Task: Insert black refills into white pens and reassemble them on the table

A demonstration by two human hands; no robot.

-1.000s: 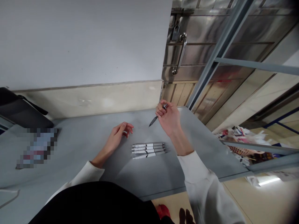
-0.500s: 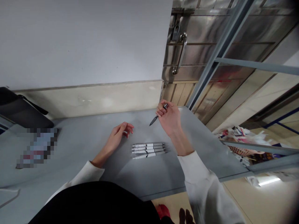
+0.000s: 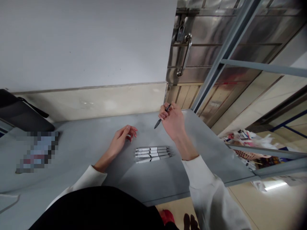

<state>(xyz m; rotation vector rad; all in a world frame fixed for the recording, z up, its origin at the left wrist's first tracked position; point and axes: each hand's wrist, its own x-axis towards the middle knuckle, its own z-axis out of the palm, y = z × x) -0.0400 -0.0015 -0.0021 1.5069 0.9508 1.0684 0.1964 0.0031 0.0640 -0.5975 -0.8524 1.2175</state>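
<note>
A dark pen (image 3: pixel 158 123) is held in the fingers of my right hand (image 3: pixel 173 121), above the far right part of the grey table (image 3: pixel 153 180). It slants, one end pointing down and to the left. My left hand (image 3: pixel 121 137) rests near the table's middle with its fingers loosely curled and apart, nothing in them. Between and slightly below the two hands lie several white pens (image 3: pixel 153 154), side by side in a row, their grey tips toward the right.
A black case (image 3: pixel 24 111) with a strap stands at the far left, beside a blurred-out flat object (image 3: pixel 38 151). The wall (image 3: pixel 107 99) borders the table's back. A grey metal frame post (image 3: pixel 216 70) rises at the right, before a metal door (image 3: pixel 203 32). Bagged items (image 3: pixel 254 143) lie beyond the right edge.
The dark pen has turned slightly in my right hand, which has shifted a little to the left. My left hand and the row of white pens stay where they were.
</note>
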